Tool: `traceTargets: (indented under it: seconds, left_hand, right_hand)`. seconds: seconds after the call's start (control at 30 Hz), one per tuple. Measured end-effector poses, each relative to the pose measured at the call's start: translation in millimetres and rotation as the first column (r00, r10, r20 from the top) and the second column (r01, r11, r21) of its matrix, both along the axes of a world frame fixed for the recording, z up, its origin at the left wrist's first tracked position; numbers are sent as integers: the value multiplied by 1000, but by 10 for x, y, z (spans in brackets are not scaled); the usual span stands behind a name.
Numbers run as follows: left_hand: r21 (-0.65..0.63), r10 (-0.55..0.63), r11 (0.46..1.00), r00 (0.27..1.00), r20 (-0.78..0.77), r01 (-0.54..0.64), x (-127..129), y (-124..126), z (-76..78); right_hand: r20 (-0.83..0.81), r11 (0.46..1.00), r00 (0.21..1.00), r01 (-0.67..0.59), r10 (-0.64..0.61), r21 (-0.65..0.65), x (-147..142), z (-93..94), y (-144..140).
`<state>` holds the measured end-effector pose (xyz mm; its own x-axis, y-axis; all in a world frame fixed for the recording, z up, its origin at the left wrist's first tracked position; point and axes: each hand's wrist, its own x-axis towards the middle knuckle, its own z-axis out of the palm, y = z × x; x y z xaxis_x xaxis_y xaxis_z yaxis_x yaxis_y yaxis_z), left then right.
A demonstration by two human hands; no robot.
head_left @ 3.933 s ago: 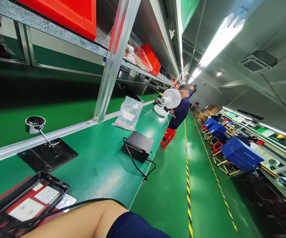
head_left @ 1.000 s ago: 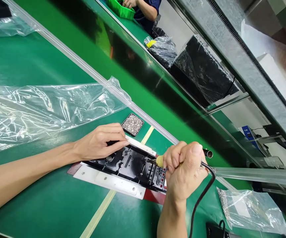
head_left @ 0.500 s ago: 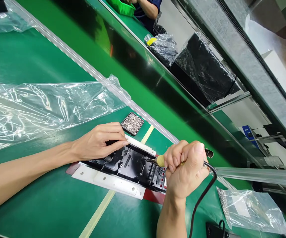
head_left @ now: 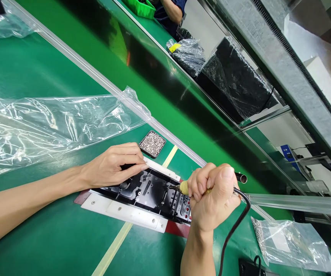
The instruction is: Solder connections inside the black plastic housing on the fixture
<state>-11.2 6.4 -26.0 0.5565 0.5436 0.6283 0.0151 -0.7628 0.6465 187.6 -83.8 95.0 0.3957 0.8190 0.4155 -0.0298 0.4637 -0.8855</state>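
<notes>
Green bench [head_left: 53, 237]; left hand [head_left: 113, 165] flat on black housing [head_left: 148, 191], right hand [head_left: 211, 197] fisted around iron [head_left: 182, 187].

A big clear plastic sheet [head_left: 47, 126] lies on the green table [head_left: 53, 237] at the left. A small tray of tiny silver bits [head_left: 152, 143] sits near the middle. A clear bag [head_left: 290, 243] lies at the lower right. Black things wrapped in plastic [head_left: 234, 82] sit at the upper right. Another person's arm [head_left: 169, 8] shows at the top.
</notes>
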Motion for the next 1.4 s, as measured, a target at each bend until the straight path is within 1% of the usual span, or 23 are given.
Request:
traceTargets:
  seconds: [0.53,0.67,0.8,1.0,1.17,1.4]
  left_hand:
    - [16,-3,1000,1000,3,3,3,-3,20]
    - [8,-2,1000,1000,6,1,5,-4,19]
    - [16,-9,1000,1000,4,8,-1,-5,22]
    - [28,-3,1000,1000,1,3,-2,-3,13]
    - [33,-8,999,1000,4,8,6,3,13]
    - [25,-7,1000,1000,1,7,-3,-6,4]
  right_hand:
    - [-32,1000,999,1,-2,-7,-19,5,18]
    - [-2,1000,1000,-15,15,22,8,-3,14]
    - [32,996,999,21,-24,82,8,-29,10]
    - [52,994,997,46,-51,94,-5,-56,9]
    - [44,995,997,65,-69,81,-9,-65,13]
    - [-1,997,999,38,-38,63,-22,-44,31]
